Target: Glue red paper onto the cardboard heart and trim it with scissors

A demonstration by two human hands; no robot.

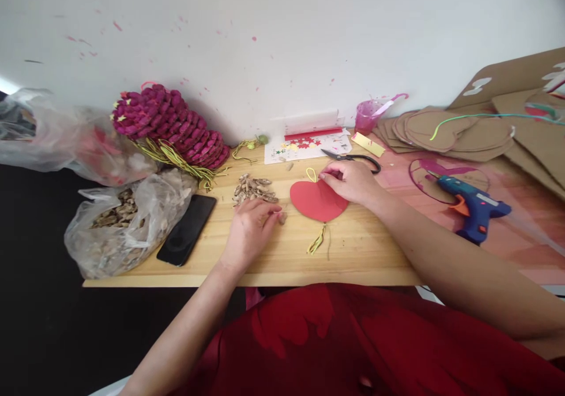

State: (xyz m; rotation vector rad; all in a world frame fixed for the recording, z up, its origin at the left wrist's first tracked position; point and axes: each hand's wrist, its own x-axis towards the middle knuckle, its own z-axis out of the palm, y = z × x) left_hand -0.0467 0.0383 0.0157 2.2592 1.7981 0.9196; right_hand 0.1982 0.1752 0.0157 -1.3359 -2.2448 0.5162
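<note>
A red heart-shaped card (318,202) lies on the wooden table, with a yellow cord loop (311,175) at its top and a yellow tassel (316,240) below. My right hand (349,179) pinches the card's upper edge beside the loop. My left hand (252,226) is curled in front of a small pile of brown dried shells (252,188). Between its thumb and forefinger tips is one small shell (283,218), partly hidden by the fingers.
Left are a black phone (187,230), a plastic bag of shells (128,225) and magenta shell-covered pieces (172,122). Scissors (353,158), a paper with star cutouts (273,153) and a pink cup (367,115) lie behind. Right are a blue glue gun (479,210) and cardboard cutouts (441,128).
</note>
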